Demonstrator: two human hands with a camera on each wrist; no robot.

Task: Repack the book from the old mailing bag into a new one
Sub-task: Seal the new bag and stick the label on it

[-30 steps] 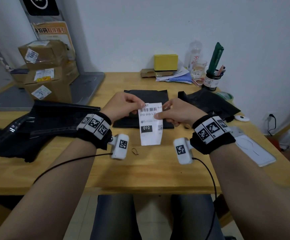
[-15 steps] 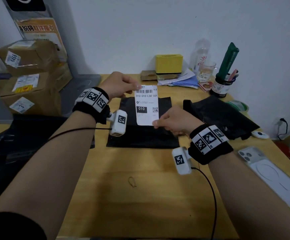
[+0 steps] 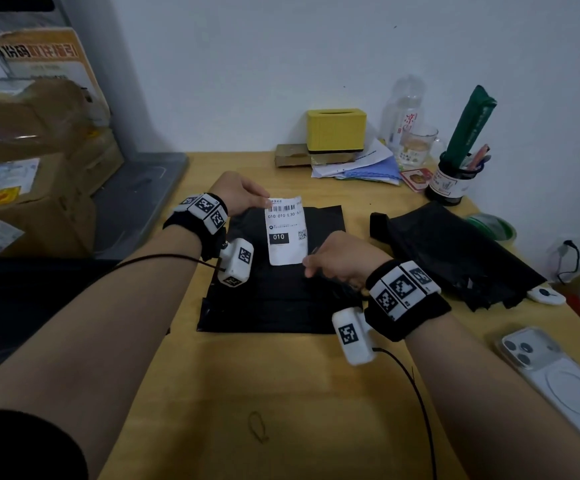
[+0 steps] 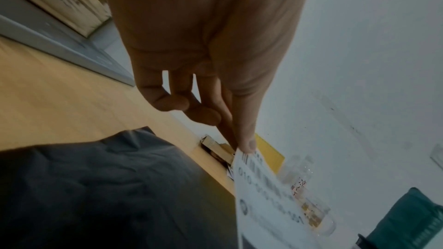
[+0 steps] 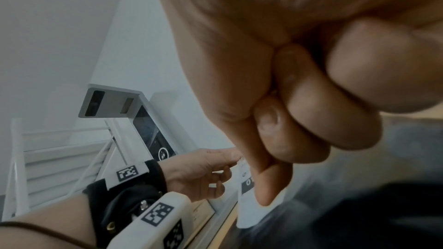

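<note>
My left hand (image 3: 267,201) pinches the top left corner of a white shipping label (image 3: 286,233) with a barcode and "010" on it; the left wrist view shows the thumb on the label (image 4: 263,196). The label hangs just over a flat black mailing bag (image 3: 274,303) on the wooden table (image 3: 281,393). My right hand (image 3: 309,266) is curled at the label's lower right corner. In the right wrist view its thumb lies across the label (image 5: 246,213), and I cannot tell whether it still pinches it. A crumpled black bag (image 3: 454,251) lies to the right. No book shows.
Cardboard boxes (image 3: 29,188) are stacked at the left, with more black plastic (image 3: 22,292) below them. A phone (image 3: 558,375) lies at the right front. A yellow box (image 3: 337,129), a glass (image 3: 416,147), a pen cup (image 3: 447,181) and green tape (image 3: 492,226) line the back.
Both hands have carried the label away from me and over the flat black bag. The right hand went from the label's top edge to its lower right corner.
</note>
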